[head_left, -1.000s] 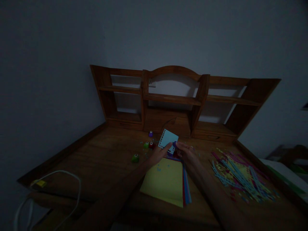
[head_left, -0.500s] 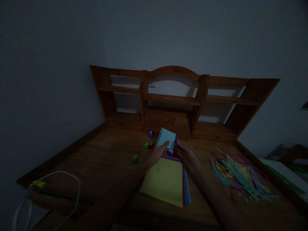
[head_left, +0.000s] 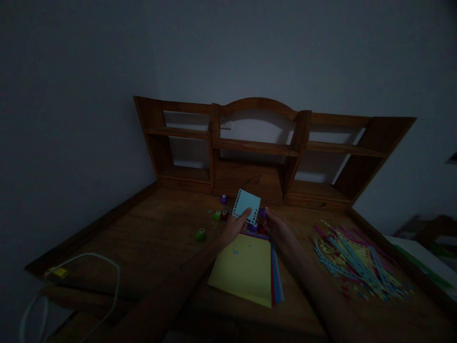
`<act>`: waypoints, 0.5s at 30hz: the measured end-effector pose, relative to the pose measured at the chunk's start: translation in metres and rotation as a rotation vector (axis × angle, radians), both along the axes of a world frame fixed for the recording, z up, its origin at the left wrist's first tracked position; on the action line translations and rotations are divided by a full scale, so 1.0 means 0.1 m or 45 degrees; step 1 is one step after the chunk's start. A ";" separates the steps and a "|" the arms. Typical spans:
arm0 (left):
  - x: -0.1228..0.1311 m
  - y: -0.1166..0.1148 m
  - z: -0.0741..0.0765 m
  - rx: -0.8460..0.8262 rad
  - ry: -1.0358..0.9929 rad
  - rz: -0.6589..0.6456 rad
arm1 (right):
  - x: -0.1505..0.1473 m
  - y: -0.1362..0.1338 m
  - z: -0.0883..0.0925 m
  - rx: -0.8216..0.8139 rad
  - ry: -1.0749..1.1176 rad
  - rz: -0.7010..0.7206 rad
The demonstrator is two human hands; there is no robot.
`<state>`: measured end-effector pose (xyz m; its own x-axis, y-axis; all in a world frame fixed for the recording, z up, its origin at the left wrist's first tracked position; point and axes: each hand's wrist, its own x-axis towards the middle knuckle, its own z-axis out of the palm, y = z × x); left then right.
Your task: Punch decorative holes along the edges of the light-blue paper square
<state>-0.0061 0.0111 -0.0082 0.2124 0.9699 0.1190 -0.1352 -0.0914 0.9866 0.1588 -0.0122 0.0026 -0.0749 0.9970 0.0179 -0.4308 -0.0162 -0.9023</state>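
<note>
one left hand (head_left: 232,232) pinching light-blue hole-edged paper square (head_left: 246,202); right hand (head_left: 281,229), apart, gripping small purple rounded object (head_left: 263,212).

- Bare, slender left hand (head_left: 233,228) with a slim, round-tipped thumb (head_left: 244,215).
- Bare right hand (head_left: 279,227), its narrow fingers (head_left: 270,215) too dim for detail.
- Behind the thumb, a long, bare left forearm (head_left: 194,267) tapering toward the hand.
- Behind the fingers, a bare, tapering right forearm (head_left: 310,270).

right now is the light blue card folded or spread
Spread: the light blue card shows one broad, perforated-edged face with no fold visible, held in the left hand.
</note>
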 end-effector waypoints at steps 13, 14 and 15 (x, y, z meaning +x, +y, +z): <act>0.03 0.01 -0.02 0.010 0.050 0.012 | -0.01 0.02 -0.10 0.072 -0.093 -0.028; 0.02 0.01 -0.04 0.009 0.063 0.006 | -0.01 0.02 -0.11 0.071 -0.089 -0.038; 0.02 0.01 -0.05 0.003 0.073 -0.001 | -0.01 0.03 -0.12 0.065 -0.085 -0.046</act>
<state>-0.0039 0.0125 -0.0127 0.2198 0.9695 0.1087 -0.0787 -0.0934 0.9925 0.1576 -0.0093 -0.0094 -0.0413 0.9971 0.0646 -0.3694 0.0449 -0.9282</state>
